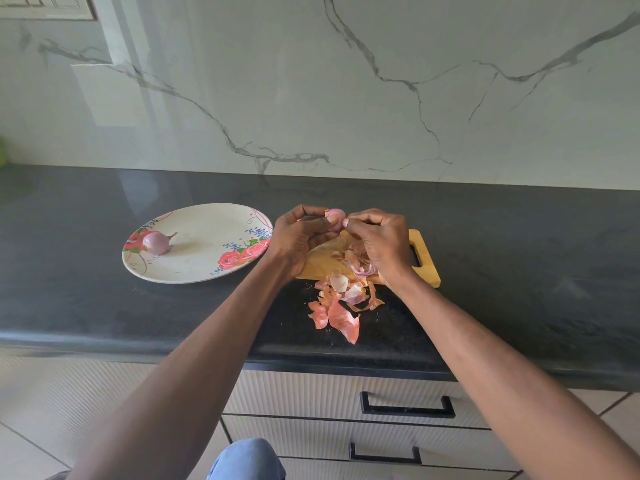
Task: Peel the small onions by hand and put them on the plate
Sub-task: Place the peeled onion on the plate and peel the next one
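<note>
Both hands raised over the board [424, 252], working one onion [336, 216] between them. Left hand [300, 237] grips the onion, fingers curled round it, thumb on its near side. Right hand [379, 239] pinches at the onion's right end, fingertips closed on what looks like a skin shred; too small to confirm. One peeled onion [156, 242] already lies on the plate [207, 265], left part, stem tip pointing right. Peels [341, 306] piled across the board's near edge and onto the counter [104, 306].

To do the step well: probably hold the bulb firm with the left, pull skin off in strips along its length, rotate to check for leftover papery bits, then set it on the plate.

Hidden: most of the held onion behind fingers; whether skin remains, unclear. Board's left part covered by left hand. No unpeeled onions visible.
</note>
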